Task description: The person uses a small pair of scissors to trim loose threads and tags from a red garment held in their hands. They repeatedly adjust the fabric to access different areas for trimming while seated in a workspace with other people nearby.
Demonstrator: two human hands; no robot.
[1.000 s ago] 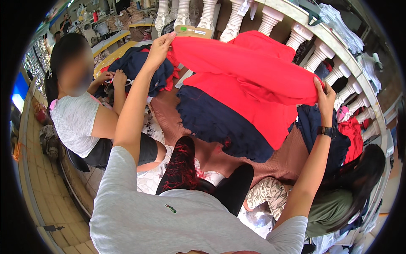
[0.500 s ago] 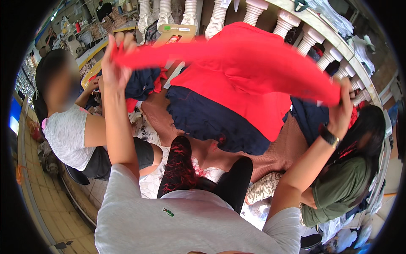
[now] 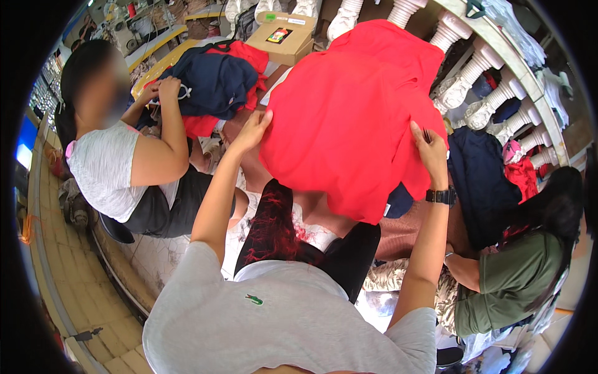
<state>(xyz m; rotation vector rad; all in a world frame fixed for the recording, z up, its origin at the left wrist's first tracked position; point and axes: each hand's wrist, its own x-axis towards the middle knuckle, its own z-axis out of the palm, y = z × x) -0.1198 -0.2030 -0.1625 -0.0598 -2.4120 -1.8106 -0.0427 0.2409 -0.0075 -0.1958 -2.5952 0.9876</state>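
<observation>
A person's left hand (image 3: 254, 130) pinches the edge of a red garment (image 3: 346, 118) draped over the brown-covered tabletop (image 3: 402, 235), while the right hand (image 3: 431, 151) grips its opposite side, a small dark tool (image 3: 427, 134) between the fingers. At left, a co-worker (image 3: 104, 165) handles navy clothing (image 3: 215, 81) near a cardboard box (image 3: 283, 47).

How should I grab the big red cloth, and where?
Probably pinch the red cloth at its left and right sides, coming two-handed from the near side: it's limp and spread wide, with its near edge hanging loose.
</observation>
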